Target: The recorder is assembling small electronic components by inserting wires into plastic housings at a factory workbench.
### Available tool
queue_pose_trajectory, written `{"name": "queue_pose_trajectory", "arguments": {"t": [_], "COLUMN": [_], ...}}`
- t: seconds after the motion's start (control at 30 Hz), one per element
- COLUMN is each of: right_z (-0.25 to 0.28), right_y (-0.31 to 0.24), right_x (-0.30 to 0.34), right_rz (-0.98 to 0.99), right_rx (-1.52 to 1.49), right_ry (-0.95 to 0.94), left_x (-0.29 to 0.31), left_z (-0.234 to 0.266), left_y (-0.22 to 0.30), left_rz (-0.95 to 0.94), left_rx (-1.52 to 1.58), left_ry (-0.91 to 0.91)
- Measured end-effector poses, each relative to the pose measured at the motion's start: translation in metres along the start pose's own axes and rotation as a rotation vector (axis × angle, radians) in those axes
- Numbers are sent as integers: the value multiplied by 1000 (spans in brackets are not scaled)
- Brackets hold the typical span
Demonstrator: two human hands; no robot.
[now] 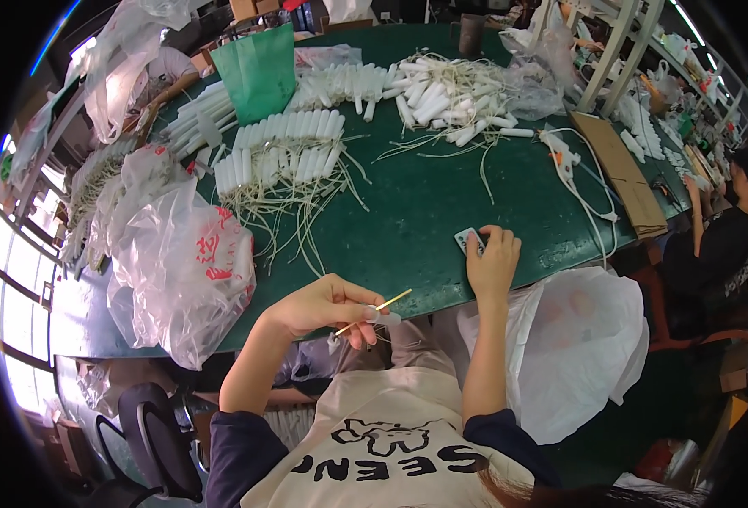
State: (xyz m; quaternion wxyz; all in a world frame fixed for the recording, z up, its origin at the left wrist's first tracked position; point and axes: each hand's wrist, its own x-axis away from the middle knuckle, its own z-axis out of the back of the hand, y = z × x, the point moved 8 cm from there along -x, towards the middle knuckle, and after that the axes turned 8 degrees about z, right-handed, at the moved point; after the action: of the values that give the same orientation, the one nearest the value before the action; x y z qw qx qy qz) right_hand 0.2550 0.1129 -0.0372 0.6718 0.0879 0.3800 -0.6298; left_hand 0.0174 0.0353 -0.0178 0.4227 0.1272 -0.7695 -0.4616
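Observation:
Near the table's front edge, my left hand (340, 306) is closed in a pinch. It holds a thin yellow stick (400, 296) slanting up to the right and a short white tube (388, 319) beside it; thin pale wires hang below the fingers. My right hand (492, 258) is over the table further right. Its thumb and fingers grip a small flat pale rectangular thing (466, 240) with dark round spots, partly covered by the thumb; its kind I cannot make out.
Rows of white tubes with wires (277, 161) and a loose heap of them (442, 97) lie on the green table (391, 203). A green bag (255, 72), plastic bag (179, 262), glue gun (560, 155) with cord, cardboard (619, 173) and white sack (581, 356) surround me. Other people sit left and right.

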Motion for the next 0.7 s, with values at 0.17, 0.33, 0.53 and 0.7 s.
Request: {"name": "queue_pose_trajectory", "arguments": {"t": [0.17, 0.33, 0.53, 0.7], "right_z": [40, 39, 40, 64], "right_y": [-44, -117, -72, -73], "right_x": [10, 53, 67, 60], "right_rz": [204, 309, -14, 57], "right_rx": [-646, -1069, -926, -795], "right_ry": [151, -451, -145, 72], "left_x": [-3, -14, -38, -72], "left_z": [4, -3, 16, 22], "left_y": [19, 28, 38, 36], "left_rz": [-102, -120, -238, -417], "left_rx": [88, 4, -157, -689], "left_ry": [-9, -67, 196, 530]}}
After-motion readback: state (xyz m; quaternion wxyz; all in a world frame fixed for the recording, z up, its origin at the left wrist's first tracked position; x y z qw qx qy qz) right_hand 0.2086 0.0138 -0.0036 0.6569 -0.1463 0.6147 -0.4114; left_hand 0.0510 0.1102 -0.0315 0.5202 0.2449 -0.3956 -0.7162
